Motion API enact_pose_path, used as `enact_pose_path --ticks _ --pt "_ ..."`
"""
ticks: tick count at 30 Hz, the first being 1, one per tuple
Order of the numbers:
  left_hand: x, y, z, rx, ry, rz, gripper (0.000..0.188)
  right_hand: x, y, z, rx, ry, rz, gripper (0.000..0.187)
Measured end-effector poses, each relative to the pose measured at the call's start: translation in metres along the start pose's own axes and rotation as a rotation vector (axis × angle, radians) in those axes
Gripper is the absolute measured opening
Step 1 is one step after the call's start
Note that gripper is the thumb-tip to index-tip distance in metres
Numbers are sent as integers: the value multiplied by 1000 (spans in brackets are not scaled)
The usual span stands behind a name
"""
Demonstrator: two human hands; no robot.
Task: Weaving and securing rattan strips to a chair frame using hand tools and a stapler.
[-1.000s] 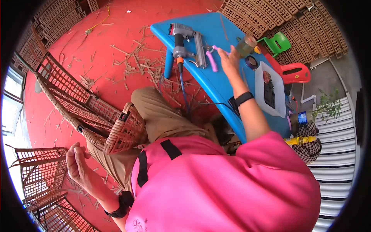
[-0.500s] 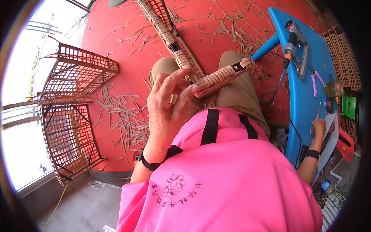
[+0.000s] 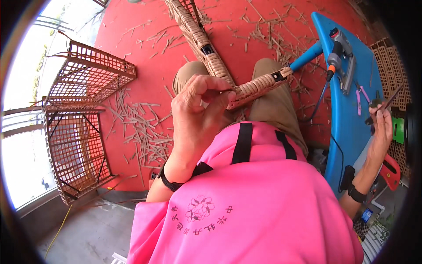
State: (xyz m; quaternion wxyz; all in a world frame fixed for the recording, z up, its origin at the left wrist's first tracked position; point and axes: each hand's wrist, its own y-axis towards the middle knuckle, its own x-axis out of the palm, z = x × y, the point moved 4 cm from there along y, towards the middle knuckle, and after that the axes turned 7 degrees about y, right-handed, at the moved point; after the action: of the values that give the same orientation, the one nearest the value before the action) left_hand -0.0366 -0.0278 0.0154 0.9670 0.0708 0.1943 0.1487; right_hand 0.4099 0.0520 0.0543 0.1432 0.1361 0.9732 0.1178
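A wicker frame (image 3: 259, 86) wrapped in tan cane rests across my lap, its two arms meeting at a corner between my knees. My left hand (image 3: 193, 116) is at that corner, thumb and forefinger pinched together. A thin dark strip (image 3: 225, 90) shows at these fingertips, beside the wrapped end. Off to the right, over the blue table (image 3: 336, 132), my right hand (image 3: 381, 132) is raised and closed round a thin dark stick-shaped tool (image 3: 392, 97). What kind of tool it is cannot be made out.
An air stapler (image 3: 340, 55) and pink-handled pliers or scissors (image 3: 360, 100) lie on the table. A red-handled tool (image 3: 390, 171) is at its near right side. Lattice wicker panels (image 3: 90, 94) stand at the left. Cane scraps (image 3: 145, 136) litter the red floor (image 3: 145, 26).
My right hand has risen from the tabletop and moved away from me, now with the dark tool in it. My left thumb and forefinger have drawn together at the frame's corner.
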Motion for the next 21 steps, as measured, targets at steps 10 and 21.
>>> enact_pose_path --ticks 10,21 --pt "3 -12 1 815 459 219 30 177 -49 -114 140 125 -907 40" --pt "1 -15 -1 879 528 278 25 206 -48 -152 -433 -464 -1146 30"
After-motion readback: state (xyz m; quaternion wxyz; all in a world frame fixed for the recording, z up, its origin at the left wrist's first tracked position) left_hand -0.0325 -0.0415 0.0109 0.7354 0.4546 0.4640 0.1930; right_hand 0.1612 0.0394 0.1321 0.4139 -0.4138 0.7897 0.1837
